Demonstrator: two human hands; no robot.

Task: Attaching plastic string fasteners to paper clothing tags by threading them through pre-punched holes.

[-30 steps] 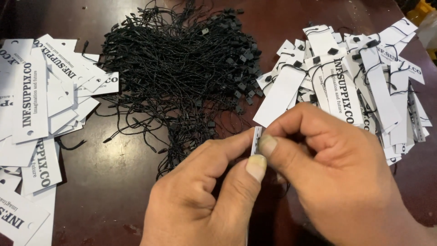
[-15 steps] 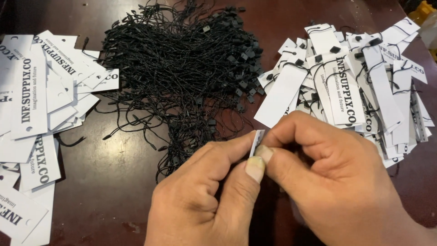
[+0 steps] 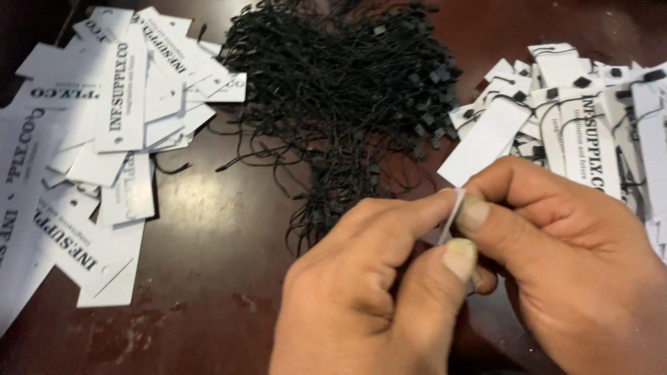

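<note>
My left hand (image 3: pixel 368 292) and my right hand (image 3: pixel 577 257) meet low in the middle of the head view, over a dark brown table (image 3: pixel 208 264). Both pinch one white paper tag (image 3: pixel 451 214), seen edge-on between the fingertips. Whether a string is on it I cannot tell. Just behind the hands lies a tangled heap of black loop strings with small square locks (image 3: pixel 347 90).
A spread pile of white printed tags without strings (image 3: pixel 104 139) covers the left side of the table. On the right lies a pile of white tags with black strings attached (image 3: pixel 577 118), partly behind my right hand.
Both hands have stayed together on the tag, with only small finger movements. The view has shifted slightly, so the piles sit further right in the picture.
</note>
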